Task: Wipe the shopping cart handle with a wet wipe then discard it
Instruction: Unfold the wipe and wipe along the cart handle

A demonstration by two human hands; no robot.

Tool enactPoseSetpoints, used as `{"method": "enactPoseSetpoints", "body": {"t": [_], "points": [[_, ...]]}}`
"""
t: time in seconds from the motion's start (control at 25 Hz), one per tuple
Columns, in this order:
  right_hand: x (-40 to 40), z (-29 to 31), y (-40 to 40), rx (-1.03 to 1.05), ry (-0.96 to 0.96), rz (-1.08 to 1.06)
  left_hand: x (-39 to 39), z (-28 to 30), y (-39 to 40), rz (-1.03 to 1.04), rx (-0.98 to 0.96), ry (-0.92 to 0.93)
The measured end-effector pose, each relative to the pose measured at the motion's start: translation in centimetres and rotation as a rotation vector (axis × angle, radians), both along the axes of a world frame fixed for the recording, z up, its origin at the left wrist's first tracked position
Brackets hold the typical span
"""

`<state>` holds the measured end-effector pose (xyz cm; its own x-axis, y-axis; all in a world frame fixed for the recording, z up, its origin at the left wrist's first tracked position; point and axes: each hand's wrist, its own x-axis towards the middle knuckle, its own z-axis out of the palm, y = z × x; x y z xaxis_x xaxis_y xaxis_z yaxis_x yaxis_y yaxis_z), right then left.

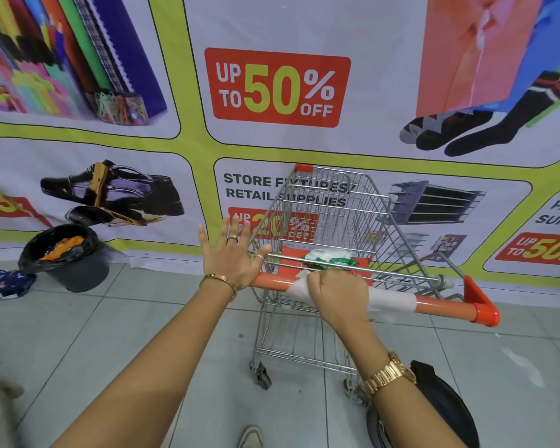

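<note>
Right hand (338, 294) fingers closed over white wet wipe (389, 302) on orange cart handle (440, 307). Left hand (230, 257) fingers splayed, empty, beside it. Banner (277, 87) beyond: "UP TO 50% OFF". Green pack (337, 260) label unreadable.

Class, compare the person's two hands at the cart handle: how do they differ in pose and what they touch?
The left hand is open, fingers spread, holding nothing; the right hand presses a wet wipe onto the orange cart handle. The left wears rings and a bangle, the right a gold watch. Both are at the handle.
</note>
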<state>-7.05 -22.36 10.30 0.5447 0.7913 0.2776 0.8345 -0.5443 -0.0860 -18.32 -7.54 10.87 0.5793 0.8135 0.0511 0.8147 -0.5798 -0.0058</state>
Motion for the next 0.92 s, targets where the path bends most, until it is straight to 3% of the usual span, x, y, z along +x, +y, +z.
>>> {"method": "enactPoseSetpoints", "body": {"t": [0.28, 0.6, 0.8, 0.92], "points": [[3.1, -0.6, -2.8, 0.037, 0.08, -0.077, 0.4, 0.1, -0.2, 0.014, 0.002, 0.001], [2.0, -0.9, -1.3, 0.112, 0.019, 0.04, 0.1, 0.1, 0.4, 0.024, 0.001, -0.004], [4.2, -0.4, -3.9, 0.028, 0.077, -0.077, 0.1, -0.1, -0.2, -0.009, 0.027, -0.032], [2.1, 0.4, -1.9, 0.01, 0.081, -0.039, 0.1, -0.2, -0.3, -0.01, 0.027, -0.037]]}}
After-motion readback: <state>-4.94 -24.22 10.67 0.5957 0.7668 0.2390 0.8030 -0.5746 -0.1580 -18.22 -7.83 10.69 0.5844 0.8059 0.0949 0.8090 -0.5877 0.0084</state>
